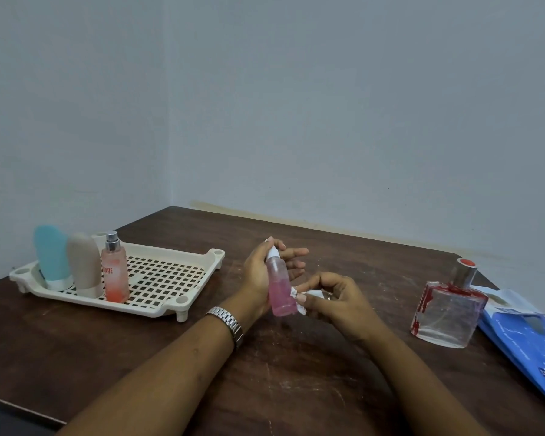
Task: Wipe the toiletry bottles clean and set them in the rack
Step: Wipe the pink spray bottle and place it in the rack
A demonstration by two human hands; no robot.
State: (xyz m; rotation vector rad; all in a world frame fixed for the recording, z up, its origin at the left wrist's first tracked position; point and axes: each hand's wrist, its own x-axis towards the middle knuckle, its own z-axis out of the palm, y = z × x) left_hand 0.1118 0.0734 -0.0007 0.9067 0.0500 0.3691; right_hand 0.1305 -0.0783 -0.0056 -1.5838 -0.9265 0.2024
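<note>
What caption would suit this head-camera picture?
Left hand holds a pink spray bottle, right hand wipes it with a tissue; three bottles stand in the rack.

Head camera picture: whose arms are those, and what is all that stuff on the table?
The camera sits on a person's head and looks down, so those are that person's own arms. The left hand holds a small clear bottle of pink liquid with a white cap. The right hand pinches a white tissue against it, wiping. On the brown wooden table stands a cream plastic rack with a blue tube, a beige tube and a peach spray bottle in it. To the right are a square glass perfume bottle and a blue plastic bag.
</note>
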